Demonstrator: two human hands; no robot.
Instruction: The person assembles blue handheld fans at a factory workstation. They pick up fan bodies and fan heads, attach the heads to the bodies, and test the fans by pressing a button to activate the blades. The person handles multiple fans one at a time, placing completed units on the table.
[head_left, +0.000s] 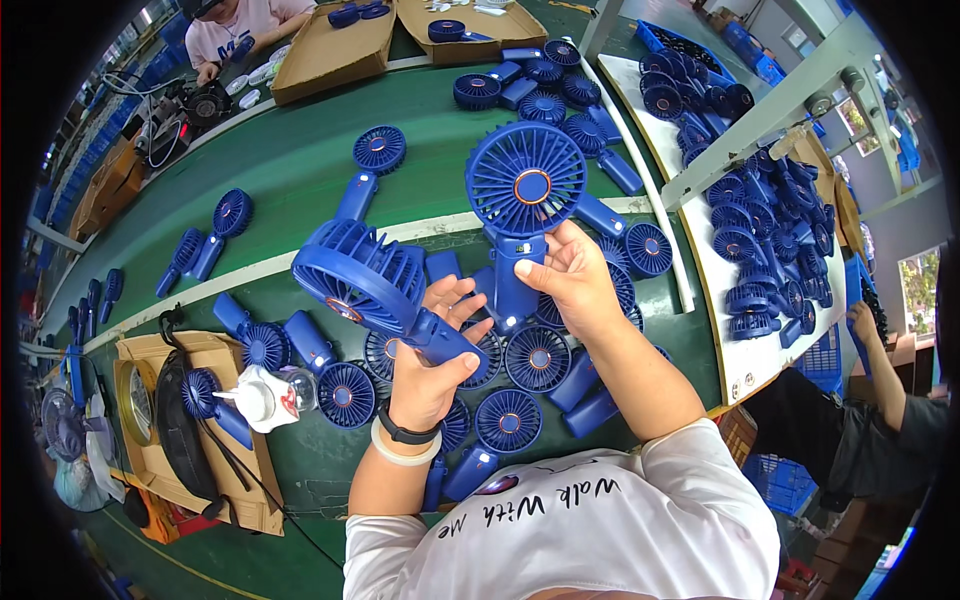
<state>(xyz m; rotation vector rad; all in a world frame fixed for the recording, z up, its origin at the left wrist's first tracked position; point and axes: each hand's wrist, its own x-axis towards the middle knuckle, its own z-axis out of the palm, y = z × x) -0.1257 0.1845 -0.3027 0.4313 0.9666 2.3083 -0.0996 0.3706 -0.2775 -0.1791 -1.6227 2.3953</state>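
In my right hand (575, 280) a blue handheld fan (532, 187) stands upright, its round grille facing me. The thumb presses the front of its handle, near a small lit display, and the fingers wrap behind. My left hand (415, 388) holds a second blue handheld fan (362, 278), tilted to the left with its head seen partly from the side. That handle lies between the thumb and the loosely spread fingers. Below and around both hands, several similar fans (538, 358) lie on the green work surface (330, 465), some partly hidden by my hands and arms.
More blue fans (380, 150) lie on the green conveyor belt (290, 185). A white table (705, 290) at right bears piled fans. At left sits a cardboard tray (265, 490) beside a white-topped bottle (262, 398). One person works across the belt, another at far right.
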